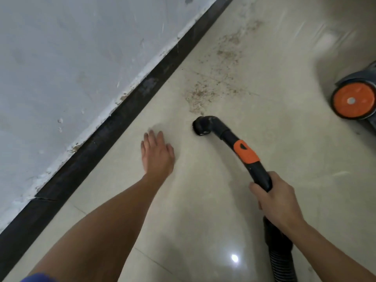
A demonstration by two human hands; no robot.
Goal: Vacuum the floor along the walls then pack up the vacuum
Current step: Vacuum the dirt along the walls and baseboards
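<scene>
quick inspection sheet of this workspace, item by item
surface: pale tiled floor, glossy; brown dirt patch ahead of the brush nozzle
job's things: brush nozzle on orange-collared handle; vacuum body with orange wheel at right edge
clutter: nothing seen
hands: left hand open and spread, low over floor; right hand grips the handle
cables: ribbed hose runs down from the handle; no cord seen
surroundings: scuffed white wall, dark skirting at left
</scene>
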